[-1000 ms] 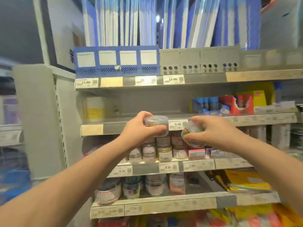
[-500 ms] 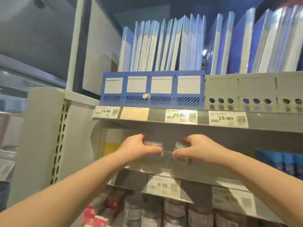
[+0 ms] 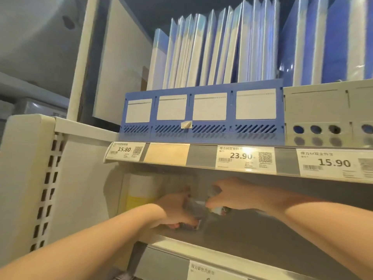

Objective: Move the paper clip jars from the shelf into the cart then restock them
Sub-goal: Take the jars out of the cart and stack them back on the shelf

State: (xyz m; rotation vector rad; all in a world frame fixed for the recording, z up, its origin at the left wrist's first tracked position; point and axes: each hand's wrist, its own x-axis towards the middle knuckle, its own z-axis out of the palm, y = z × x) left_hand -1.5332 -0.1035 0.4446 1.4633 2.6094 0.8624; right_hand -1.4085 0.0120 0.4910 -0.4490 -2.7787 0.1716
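Both my hands reach into the grey shelf (image 3: 262,233) under the price-tag rail. My left hand (image 3: 173,211) grips a small clear paper clip jar (image 3: 191,217) that rests low on the shelf floor, with coloured clips showing at its base. My right hand (image 3: 232,194) holds a second clear paper clip jar (image 3: 219,209) just to the right, slightly higher, tilted. The two jars are close together, almost touching. Fingers hide much of both jars, and motion blur softens them.
Above runs a price rail (image 3: 242,158) with tags 15.80, 23.90 and 15.90. On the shelf above stand a blue file rack (image 3: 201,112), a grey rack (image 3: 327,112) and blue folders. A white and yellow box (image 3: 139,195) sits at the shelf's back left. A perforated upright (image 3: 46,190) borders the left.
My view has tilted up and come closer. Both hands have pushed the jars deeper into the shelf under the price rail, and the left jar has dropped to the shelf floor.
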